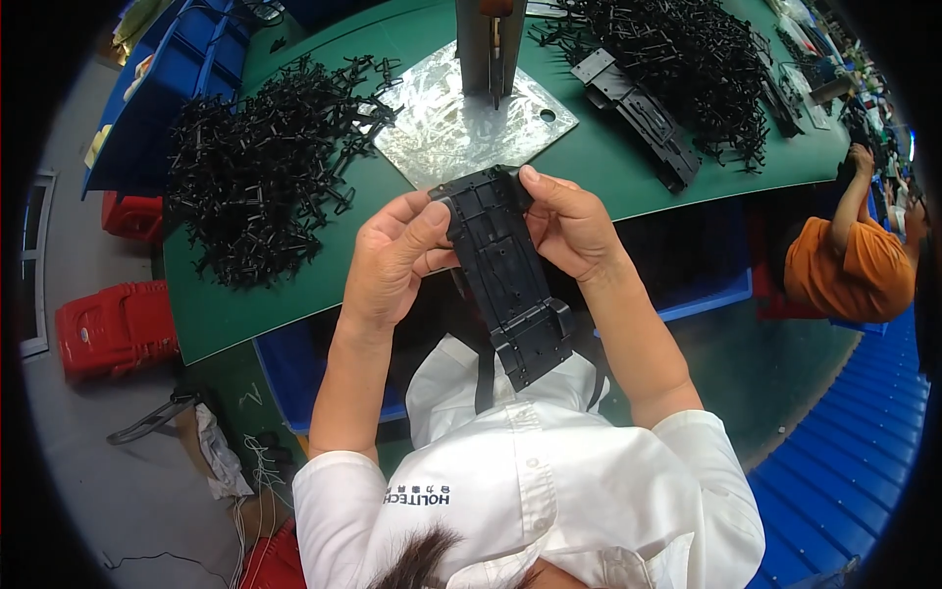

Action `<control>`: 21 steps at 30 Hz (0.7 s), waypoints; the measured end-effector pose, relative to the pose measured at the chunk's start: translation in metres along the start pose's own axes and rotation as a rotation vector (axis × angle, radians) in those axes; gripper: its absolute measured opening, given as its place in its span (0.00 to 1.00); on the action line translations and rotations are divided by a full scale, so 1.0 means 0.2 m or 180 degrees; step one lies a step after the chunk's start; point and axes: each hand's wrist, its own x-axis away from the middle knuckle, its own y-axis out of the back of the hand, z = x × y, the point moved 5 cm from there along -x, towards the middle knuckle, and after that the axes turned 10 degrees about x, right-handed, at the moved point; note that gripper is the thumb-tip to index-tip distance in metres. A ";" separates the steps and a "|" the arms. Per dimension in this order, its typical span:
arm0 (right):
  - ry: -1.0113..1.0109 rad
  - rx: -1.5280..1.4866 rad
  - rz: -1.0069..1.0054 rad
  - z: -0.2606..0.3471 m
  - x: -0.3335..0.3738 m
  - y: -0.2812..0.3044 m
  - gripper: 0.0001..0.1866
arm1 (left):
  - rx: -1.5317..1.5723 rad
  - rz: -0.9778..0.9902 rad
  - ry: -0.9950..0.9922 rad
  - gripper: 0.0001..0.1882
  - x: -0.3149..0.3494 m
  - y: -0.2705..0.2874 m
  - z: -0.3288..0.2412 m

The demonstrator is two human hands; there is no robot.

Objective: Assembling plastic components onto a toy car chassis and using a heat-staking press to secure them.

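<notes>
While we hold black molded panel point(505, 275) in front of white shirt point(618, 471), our left grip point(392, 257) pinches left edge, thumb on face; our right grip point(571, 228) pinches upper right corner. Beyond, on green surface point(216, 314): scratched metal plate point(446, 137); left, heap of small black parts point(255, 167); right, second panel point(643, 123) beside similar heap point(697, 69).

Long, ribbed black plastic part point(502, 265), aslant, its far end between left grip point(395, 257) and right grip point(571, 228).
</notes>
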 end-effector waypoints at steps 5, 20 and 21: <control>-0.0063 -0.0208 0.0166 -0.02 -0.01 -0.01 0.17 | -0.0002 -0.0068 -0.0041 0.15 0.01 0.00 -0.01; -0.0110 -0.0334 -0.0218 -0.01 -0.10 0.04 0.17 | 0.0174 -0.0138 0.0011 0.15 -0.15 0.02 -0.03; -0.0093 -0.0328 -0.0219 0.00 -0.11 0.03 0.17 | 0.0143 -0.0196 0.0007 0.15 -0.17 0.01 -0.04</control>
